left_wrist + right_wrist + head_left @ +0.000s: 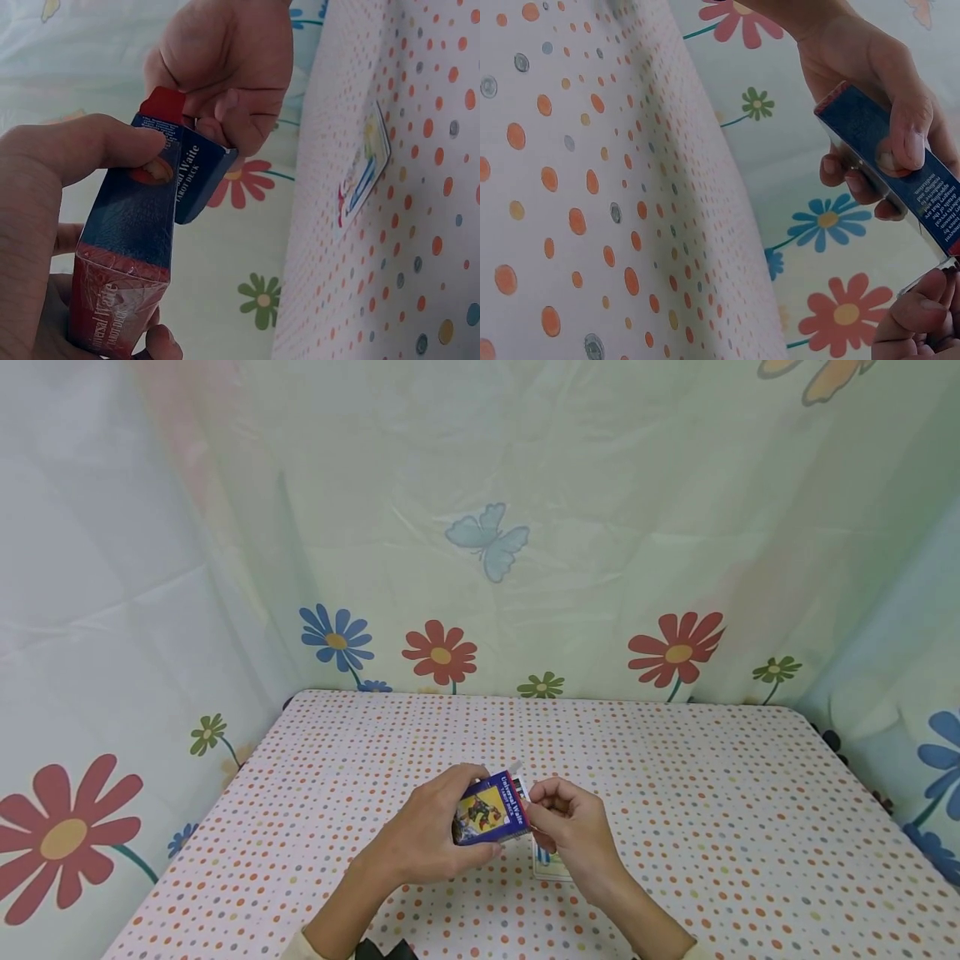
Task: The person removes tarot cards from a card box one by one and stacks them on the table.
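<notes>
My left hand (pixel 431 831) grips a blue tarot deck box (pixel 480 814), its thumb along one narrow side and its fingers round the other. The front reads "Universal Waite Tarot Deck" beside a yellow picture. At the box's right end a red flap (pixel 163 103) stands out, so that end is open. There my right hand (pixel 573 822) pinches what look like white-edged tarot cards (pixel 521 787) with thumb and curled fingers; how many is hidden. Below the right hand a tarot card or small pile (pixel 553 866) lies on the table, partly covered by that hand.
The table (pixel 300 843) wears a white cloth with coloured dots. A curtain (pixel 585 527) printed with flowers and butterflies hangs behind and on both sides. A dark object (pixel 384 951) shows at the bottom edge of the head view.
</notes>
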{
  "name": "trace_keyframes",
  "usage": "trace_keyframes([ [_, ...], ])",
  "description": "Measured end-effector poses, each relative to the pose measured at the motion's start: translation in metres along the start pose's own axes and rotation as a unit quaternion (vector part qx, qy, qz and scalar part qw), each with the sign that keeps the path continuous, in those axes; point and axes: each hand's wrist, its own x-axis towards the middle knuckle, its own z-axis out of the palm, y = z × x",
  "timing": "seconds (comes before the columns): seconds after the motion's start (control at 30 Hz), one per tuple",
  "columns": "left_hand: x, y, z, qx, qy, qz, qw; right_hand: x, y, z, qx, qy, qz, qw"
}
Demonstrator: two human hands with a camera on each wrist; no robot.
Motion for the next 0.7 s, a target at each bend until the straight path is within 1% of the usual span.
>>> trace_keyframes([
  [0.2,-0.0001,0.0006,-0.0010,0.003,0.000,-0.005,1.0000,0.0007,0.0009,-0.0011,0.006,0.002,0.005,1.0000],
  [0.3,-0.0001,0.0007,-0.0018,0.005,0.000,-0.008,1.0000,0.0004,0.0003,-0.0011,0.014,0.000,0.006,0.9999],
  [0.53,-0.0008,0.0011,-0.0035,0.003,0.006,-0.008,0.9999,0.0007,-0.0007,-0.0005,0.037,0.009,0.003,0.9993],
  [0.7,-0.0008,0.0007,-0.0044,0.005,0.003,-0.011,0.9999,0.0003,-0.0008,-0.0015,0.063,-0.004,0.008,0.9980],
])
